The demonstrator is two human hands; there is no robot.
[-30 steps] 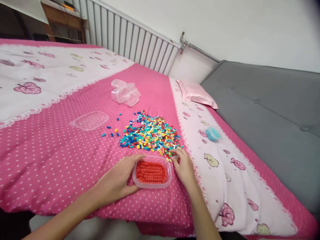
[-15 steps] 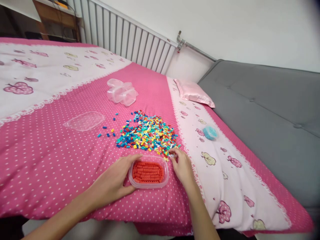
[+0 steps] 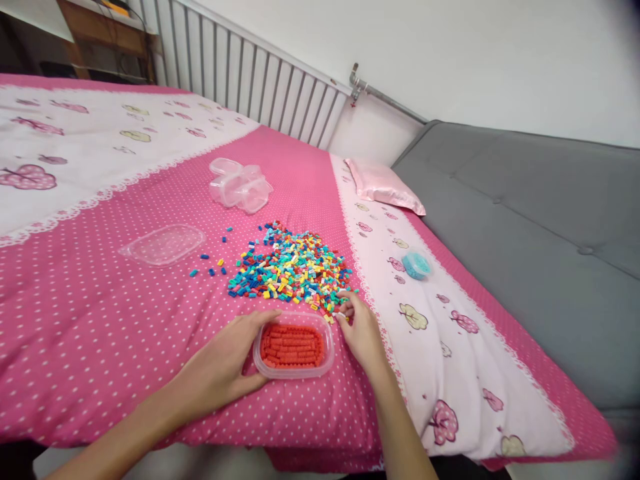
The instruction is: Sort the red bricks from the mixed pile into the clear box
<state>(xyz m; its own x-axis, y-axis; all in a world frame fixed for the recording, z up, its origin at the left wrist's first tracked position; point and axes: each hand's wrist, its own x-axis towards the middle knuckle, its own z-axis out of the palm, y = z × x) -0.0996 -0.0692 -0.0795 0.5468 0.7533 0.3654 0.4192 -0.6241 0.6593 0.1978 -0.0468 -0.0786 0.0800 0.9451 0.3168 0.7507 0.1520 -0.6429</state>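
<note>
Head | clear box (image 3: 295,374) (red bricks (image 3: 293,347) inside) | between hands (image 3: 225,353) (image 3: 364,333), touching the left

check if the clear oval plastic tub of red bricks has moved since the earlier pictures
No, the tub shows no clear shift against the white lace trim to its right; only the camera view slid.

Scanning around the clear tub (image 3: 294,374) now, and finding nothing legible! Below and to the right of the tub, spotting a small pale mark (image 3: 378,467) near the lower edge of the pink bedspread (image 3: 300,415), but coming out too tiny and blurred for reading. Checking the tub's own wall, then beyond it over the loose bricks (image 3: 295,267): making out no word, number or brand.
</note>
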